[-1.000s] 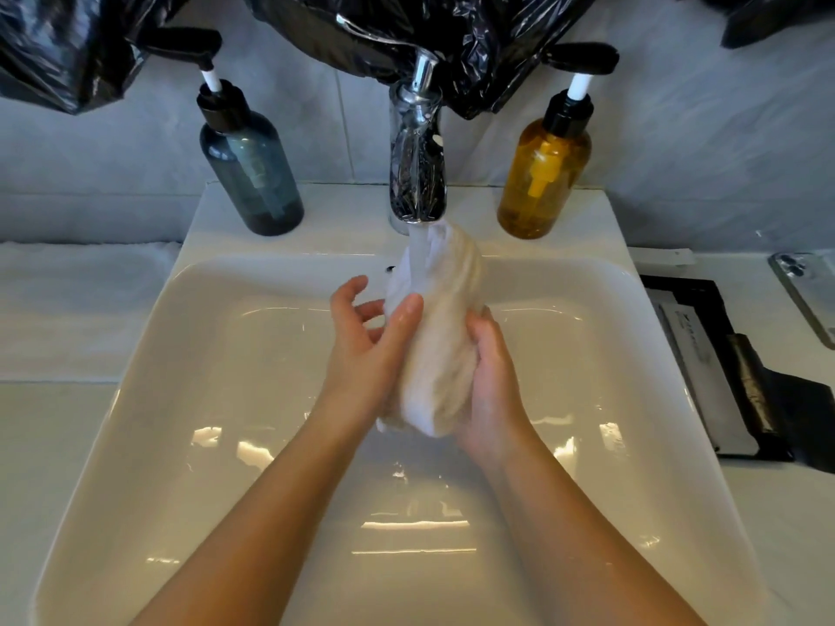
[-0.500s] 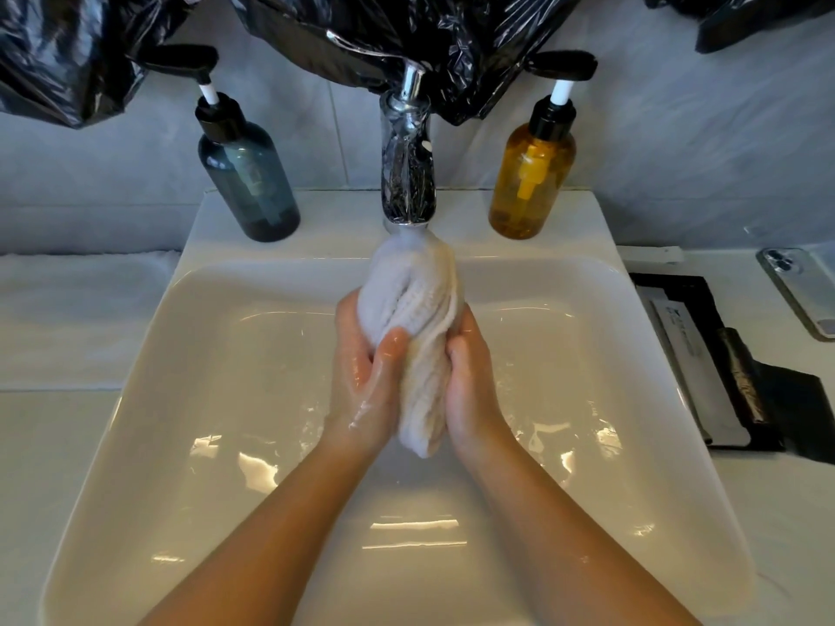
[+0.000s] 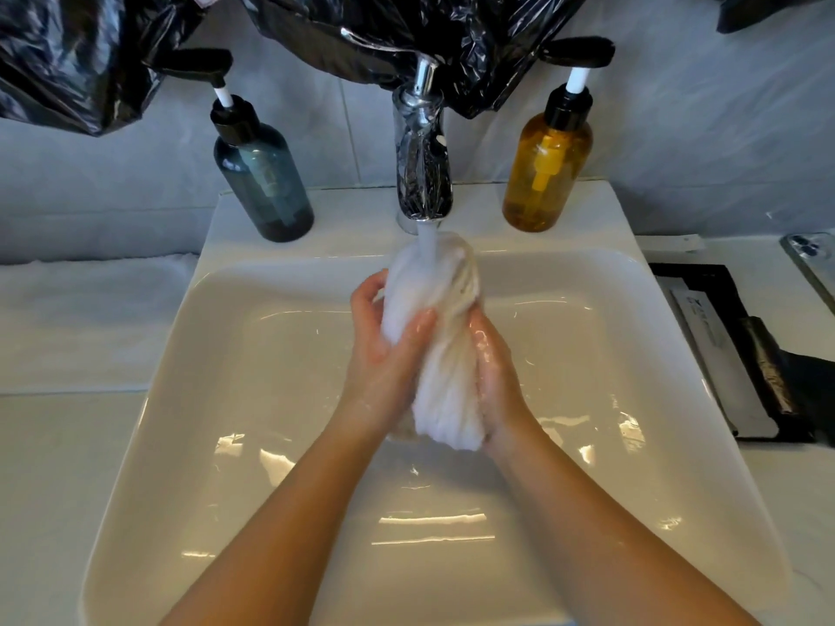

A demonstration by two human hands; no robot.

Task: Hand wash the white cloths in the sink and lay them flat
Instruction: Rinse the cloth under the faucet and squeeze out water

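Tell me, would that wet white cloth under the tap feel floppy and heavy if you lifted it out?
Probably floppy: the white cloth bunches into soft folds between the left hand and the right hand. Likely heavy for its size, since the water stream is soaking it. It may drip a lot, and the wet, glistening fingers suggest a slightly slippery hold.

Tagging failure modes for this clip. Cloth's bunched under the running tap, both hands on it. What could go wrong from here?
1. Water from the tap strikes the bunched cloth high above the sink, so it may splash toward the phone on the right counter.
2. The left hand and right hand look wet; the cloth could slip into the basin.
3. Bunched this tightly, inner folds may rinse poorly.
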